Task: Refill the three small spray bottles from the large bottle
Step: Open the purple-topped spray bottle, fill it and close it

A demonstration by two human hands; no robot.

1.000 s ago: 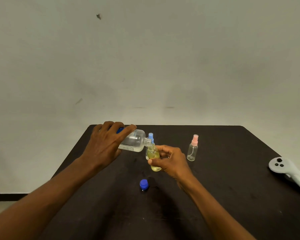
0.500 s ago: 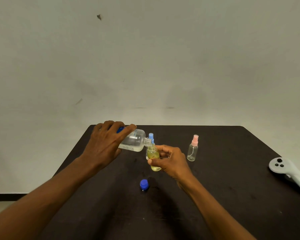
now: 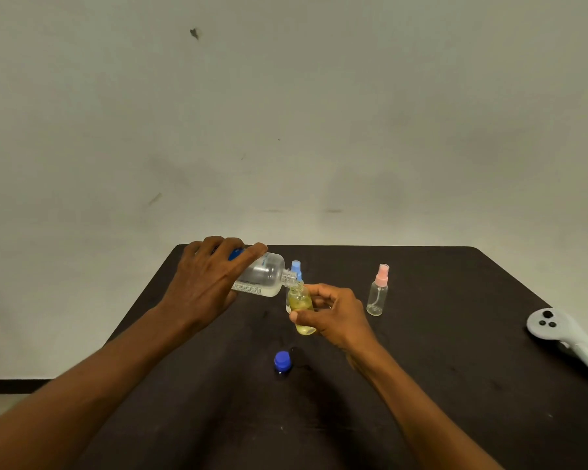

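toward the far edge of the table (image 3: pixel 455 385), my left hand (image 3: pixel 211 283) wraps the large bottle (image 3: pixel 263 276), tipped almost flat; my right hand (image 3: pixel 333 313) pinches the small yellow bottle (image 3: pixel 301 303) beneath its mouth. best pour slow, necks aligned, or it spills.

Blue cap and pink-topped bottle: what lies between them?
In the head view, the right hand, holding the small yellowish bottle, lies between them.
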